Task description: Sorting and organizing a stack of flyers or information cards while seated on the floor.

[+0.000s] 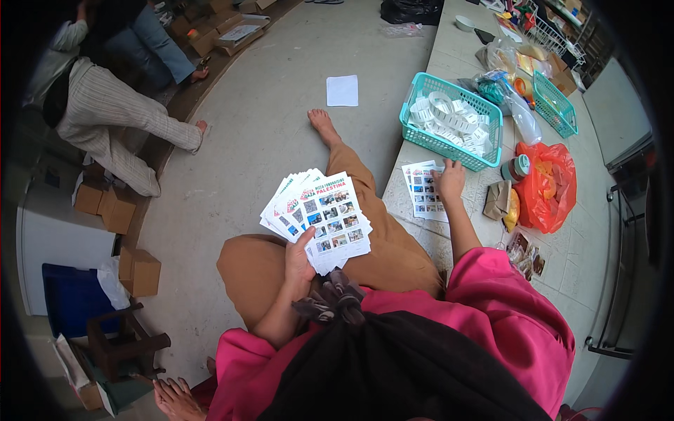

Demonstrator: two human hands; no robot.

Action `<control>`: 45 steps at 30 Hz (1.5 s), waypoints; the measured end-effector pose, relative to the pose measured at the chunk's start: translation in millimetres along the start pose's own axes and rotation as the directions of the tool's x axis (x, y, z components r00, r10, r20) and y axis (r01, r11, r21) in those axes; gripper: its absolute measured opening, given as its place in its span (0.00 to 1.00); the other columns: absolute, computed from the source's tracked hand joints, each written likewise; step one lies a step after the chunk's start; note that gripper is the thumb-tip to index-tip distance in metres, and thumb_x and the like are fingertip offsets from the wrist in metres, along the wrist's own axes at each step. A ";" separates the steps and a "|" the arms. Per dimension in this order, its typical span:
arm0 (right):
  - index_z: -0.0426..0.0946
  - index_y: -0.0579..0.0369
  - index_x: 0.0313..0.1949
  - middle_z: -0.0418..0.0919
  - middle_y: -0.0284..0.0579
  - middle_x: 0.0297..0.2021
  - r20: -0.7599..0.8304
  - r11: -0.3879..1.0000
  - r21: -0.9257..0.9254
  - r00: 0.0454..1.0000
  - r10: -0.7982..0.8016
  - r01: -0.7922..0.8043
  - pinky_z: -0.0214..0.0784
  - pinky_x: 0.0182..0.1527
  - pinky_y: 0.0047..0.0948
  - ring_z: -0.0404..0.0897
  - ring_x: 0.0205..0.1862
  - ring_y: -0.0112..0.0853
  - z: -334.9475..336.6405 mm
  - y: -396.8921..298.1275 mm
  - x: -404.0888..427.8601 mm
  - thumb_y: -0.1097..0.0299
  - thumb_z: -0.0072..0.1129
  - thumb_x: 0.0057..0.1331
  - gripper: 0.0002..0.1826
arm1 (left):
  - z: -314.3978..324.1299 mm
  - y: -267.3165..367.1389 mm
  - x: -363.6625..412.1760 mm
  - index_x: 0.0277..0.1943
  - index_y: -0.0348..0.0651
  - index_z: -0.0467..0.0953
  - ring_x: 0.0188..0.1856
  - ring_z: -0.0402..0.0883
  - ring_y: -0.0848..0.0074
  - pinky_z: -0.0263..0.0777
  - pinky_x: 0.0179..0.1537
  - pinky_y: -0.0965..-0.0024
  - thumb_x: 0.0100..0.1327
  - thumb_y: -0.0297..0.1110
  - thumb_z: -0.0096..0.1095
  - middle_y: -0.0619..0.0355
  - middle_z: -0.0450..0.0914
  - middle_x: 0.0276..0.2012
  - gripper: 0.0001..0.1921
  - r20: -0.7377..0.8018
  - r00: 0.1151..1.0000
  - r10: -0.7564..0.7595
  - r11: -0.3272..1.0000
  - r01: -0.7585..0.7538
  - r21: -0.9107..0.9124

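Observation:
Over my lap, my left hand (301,258) grips a fanned stack of printed leaflets (337,223), thumb on top; they bear small photos, square codes and writing. To the right, my right hand (449,179) rests at the upper right edge of a smaller pile of similar leaflets (424,194) on the tiled ledge. Whether its fingers hold a sheet cannot be told. Just beyond that hand stands a turquoise plastic basket (447,146) filled with coiled white label strips (453,118).
Right of my right hand are a lidded jar (516,168), a red plastic bag (553,194) and a folded brown paper packet (496,200). White paper (342,90) lies on the floor. Two people stand at upper left; another person's hand (178,400) shows at lower left.

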State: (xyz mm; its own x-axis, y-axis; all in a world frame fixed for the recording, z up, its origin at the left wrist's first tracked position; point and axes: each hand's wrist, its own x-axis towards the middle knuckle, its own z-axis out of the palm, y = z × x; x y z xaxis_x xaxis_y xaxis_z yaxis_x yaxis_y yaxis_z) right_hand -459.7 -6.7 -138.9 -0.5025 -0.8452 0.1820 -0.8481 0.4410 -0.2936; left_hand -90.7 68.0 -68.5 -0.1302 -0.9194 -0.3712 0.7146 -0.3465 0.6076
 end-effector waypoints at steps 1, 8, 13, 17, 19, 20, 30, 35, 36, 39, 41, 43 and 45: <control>0.73 0.50 0.44 0.68 0.45 0.42 0.000 0.994 0.011 0.994 -0.112 0.112 0.64 0.47 0.38 0.66 0.50 0.43 2.1 -10.6 -5.5 0.57 0.66 0.47 0.25 | -0.3 -0.1 -0.7 0.54 0.32 0.65 0.45 0.77 0.64 0.73 0.45 0.60 0.57 0.21 0.55 0.48 0.75 0.45 0.20 -0.004 1.000 0.000 1.000 0.000 -0.004; 0.69 0.40 0.53 0.62 0.47 0.57 -0.015 0.904 -0.048 0.905 -0.425 0.424 0.40 0.62 0.53 0.56 0.61 0.47 44.1 -33.0 -29.9 0.57 0.51 0.60 0.21 | -1.4 -1.5 3.9 0.53 0.32 0.65 0.44 0.77 0.65 0.74 0.45 0.62 0.55 0.20 0.56 0.49 0.75 0.44 0.20 -0.004 1.000 0.002 0.999 -0.003 -0.042; 0.69 0.42 0.52 0.63 0.48 0.57 -0.063 0.912 -0.139 0.916 -0.397 0.386 0.38 0.62 0.55 0.54 0.61 0.49 35.4 -13.3 -28.8 0.62 0.50 0.60 0.19 | -1.9 3.4 5.0 0.53 0.32 0.66 0.43 0.77 0.66 0.73 0.45 0.62 0.56 0.21 0.56 0.49 0.75 0.44 0.20 0.008 1.000 -0.010 0.999 0.010 -0.047; 0.74 0.54 0.35 0.73 0.46 0.36 -0.087 0.900 0.345 0.964 -0.252 0.267 0.60 0.47 0.38 0.69 0.42 0.38 -12.7 -60.8 -40.5 0.61 0.56 0.58 0.11 | 1.4 9.9 0.0 0.52 0.32 0.66 0.43 0.77 0.65 0.73 0.45 0.62 0.55 0.22 0.57 0.49 0.76 0.44 0.20 0.051 0.998 -0.033 0.997 0.037 -0.067; 0.71 0.56 0.27 0.70 0.35 0.22 0.286 0.524 0.843 0.925 -0.250 -0.119 0.60 0.32 0.25 0.67 0.27 0.23 -27.4 -93.6 -60.1 0.58 0.59 0.58 0.14 | -10.9 -1.0 8.0 0.52 0.32 0.66 0.43 0.77 0.65 0.73 0.45 0.63 0.55 0.21 0.57 0.50 0.76 0.44 0.20 0.030 0.999 -0.036 0.998 0.038 -0.059; 0.68 0.54 0.25 0.67 0.31 0.20 0.327 0.436 0.883 0.895 -0.303 -0.175 0.57 0.28 0.20 0.64 0.24 0.19 -39.0 -119.0 -76.0 0.63 0.60 0.58 0.12 | -15.4 -4.4 10.6 0.52 0.32 0.66 0.43 0.77 0.66 0.73 0.45 0.64 0.55 0.21 0.58 0.50 0.76 0.44 0.20 0.043 0.999 -0.029 0.998 0.031 -0.053; 0.66 0.53 0.23 0.71 0.32 0.19 0.490 0.208 0.871 0.743 -0.457 -0.446 0.59 0.22 0.15 0.67 0.19 0.17 -63.2 -158.8 -104.2 0.76 0.60 0.55 0.10 | -4.8 -4.8 -5.8 0.51 0.32 0.67 0.43 0.77 0.68 0.72 0.46 0.66 0.54 0.21 0.59 0.51 0.76 0.44 0.20 0.052 0.996 0.072 0.997 -0.071 -0.026; 0.75 0.64 0.24 0.77 0.37 0.22 0.397 0.333 0.906 0.800 -0.449 -0.263 0.62 0.26 0.17 0.70 0.22 0.18 -68.8 -160.2 -96.7 0.73 0.58 0.58 0.07 | 3.9 9.0 -7.9 0.51 0.32 0.67 0.43 0.77 0.68 0.72 0.45 0.67 0.55 0.20 0.57 0.51 0.76 0.44 0.19 0.051 0.997 0.055 0.997 -0.052 -0.052; 0.76 0.65 0.27 0.78 0.39 0.24 0.392 0.326 0.909 0.798 -0.458 -0.260 0.64 0.28 0.18 0.72 0.24 0.18 -69.8 -158.9 -95.4 0.72 0.57 0.59 0.07 | 1.3 6.8 -3.7 0.51 0.32 0.67 0.42 0.77 0.68 0.72 0.45 0.67 0.55 0.20 0.57 0.51 0.76 0.44 0.19 0.047 0.996 0.081 0.996 -0.079 -0.039; 0.76 0.64 0.26 0.77 0.37 0.22 0.326 0.379 0.910 0.853 -0.408 -0.167 0.63 0.29 0.20 0.70 0.24 0.18 -58.1 -141.2 -87.8 0.70 0.55 0.61 0.10 | -3.1 -0.5 2.6 0.52 0.32 0.66 0.43 0.77 0.69 0.72 0.44 0.67 0.55 0.20 0.57 0.51 0.76 0.44 0.20 0.038 0.993 0.107 0.994 -0.107 0.004; 0.74 0.63 0.25 0.74 0.35 0.19 0.289 0.428 0.897 0.883 -0.369 -0.114 0.61 0.27 0.23 0.66 0.22 0.19 -69.5 -136.8 -79.8 0.67 0.54 0.61 0.11 | -10.1 4.8 -2.6 0.53 0.32 0.66 0.44 0.77 0.69 0.73 0.44 0.67 0.55 0.20 0.56 0.51 0.75 0.44 0.20 0.021 0.994 0.111 0.993 -0.112 0.026; 0.74 0.63 0.25 0.73 0.34 0.18 0.288 0.434 0.884 0.934 -0.214 -0.173 0.60 0.25 0.24 0.66 0.22 0.20 -50.8 -92.7 -57.2 0.66 0.54 0.60 0.12 | 0.6 10.5 -12.1 0.53 0.32 0.66 0.43 0.77 0.68 0.73 0.45 0.65 0.56 0.20 0.56 0.51 0.75 0.44 0.20 0.030 0.996 0.082 0.996 -0.082 -0.019; 0.74 0.62 0.24 0.72 0.35 0.17 0.270 0.437 0.864 0.963 0.019 -0.251 0.58 0.24 0.26 0.66 0.20 0.22 -26.1 -23.3 -38.0 0.64 0.55 0.59 0.13 | 3.2 3.3 -9.7 0.53 0.32 0.66 0.43 0.77 0.67 0.73 0.45 0.64 0.56 0.20 0.56 0.51 0.75 0.44 0.20 0.034 0.993 0.112 0.993 -0.111 -0.024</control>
State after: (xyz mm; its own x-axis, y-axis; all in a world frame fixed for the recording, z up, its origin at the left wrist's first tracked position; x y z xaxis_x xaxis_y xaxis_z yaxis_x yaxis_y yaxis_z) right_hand -425.2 23.1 -114.5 -0.4545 -0.8868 -0.0836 -0.0994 0.1438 -0.9846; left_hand -89.2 75.1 -60.6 -0.0728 -0.9583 -0.2762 0.7411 -0.2373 0.6280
